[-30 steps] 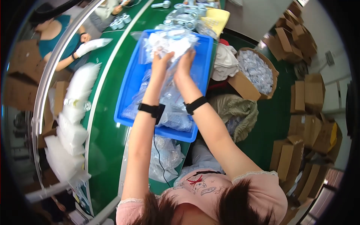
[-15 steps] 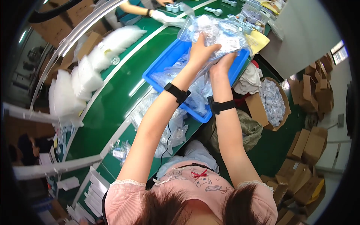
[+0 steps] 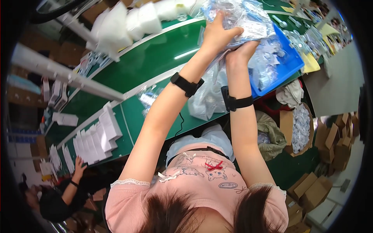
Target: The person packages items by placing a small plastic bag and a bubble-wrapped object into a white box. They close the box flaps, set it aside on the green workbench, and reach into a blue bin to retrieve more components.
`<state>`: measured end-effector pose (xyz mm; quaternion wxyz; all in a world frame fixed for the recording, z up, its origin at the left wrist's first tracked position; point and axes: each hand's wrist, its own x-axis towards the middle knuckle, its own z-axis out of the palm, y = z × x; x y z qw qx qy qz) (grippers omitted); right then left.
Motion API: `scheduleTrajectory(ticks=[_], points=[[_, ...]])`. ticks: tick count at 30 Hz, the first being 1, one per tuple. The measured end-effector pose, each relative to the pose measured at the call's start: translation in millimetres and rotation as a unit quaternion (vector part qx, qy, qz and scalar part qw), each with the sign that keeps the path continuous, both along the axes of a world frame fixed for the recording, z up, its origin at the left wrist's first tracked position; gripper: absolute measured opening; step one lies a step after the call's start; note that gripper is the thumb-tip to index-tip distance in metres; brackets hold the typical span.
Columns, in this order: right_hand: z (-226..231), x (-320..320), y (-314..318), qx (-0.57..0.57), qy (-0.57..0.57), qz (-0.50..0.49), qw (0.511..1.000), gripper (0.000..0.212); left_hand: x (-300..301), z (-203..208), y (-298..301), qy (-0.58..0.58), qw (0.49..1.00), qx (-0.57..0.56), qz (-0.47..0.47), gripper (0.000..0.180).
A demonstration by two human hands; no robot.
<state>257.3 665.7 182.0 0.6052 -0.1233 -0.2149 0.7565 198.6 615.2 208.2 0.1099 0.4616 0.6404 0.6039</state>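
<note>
Both my hands grip one bulky bundle of clear plastic bags point(image 3: 233, 19), which have pale blue parts inside and a white label on the outside. My left hand point(image 3: 218, 34) clasps it from the near left side, thumb lying across the plastic. Beneath the right part of the bundle, my right hand point(image 3: 244, 53) supports it, its fingers mostly hidden. A blue plastic bin point(image 3: 296, 66) stands just right of the bundle, with more clear bags point(image 3: 265, 68) in it. Another heap of clear bags point(image 3: 204, 101) lies on the green table point(image 3: 132, 79), near my left forearm.
White foam-like packs point(image 3: 142, 19) line the far side. White folded boxes point(image 3: 97, 136) stand at the left, near another person's hand point(image 3: 79, 169). Pale blue parts point(image 3: 295, 23) lie at the far right. A carton of clear packets point(image 3: 301, 128) and a green sack point(image 3: 272, 136) sit on the floor.
The view has turned leftward. My two hands have carried the bundle from above the bin to its left, still gripping it. Another person's gloved hand has left view; a different person shows at lower left.
</note>
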Motion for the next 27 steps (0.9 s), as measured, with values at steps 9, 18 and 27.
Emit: scheduleTrajectory(ticks=[9, 18, 27], points=[[-70, -88, -212, -0.121, 0.014, 0.149, 0.981, 0.051, -74, -79, -212, -0.014, 0.982, -0.093, 0.165, 0.059], [-198, -89, -281, -0.152, -0.208, 0.168, 0.951, 0.039, -66, -224, -295, -0.272, 0.939, -0.083, 0.194, 0.061], [-242, -80, -245, 0.112, -0.521, 0.26, 0.806, 0.049, -80, -269, -334, -0.293, 0.913, -0.197, 0.206, 0.068]])
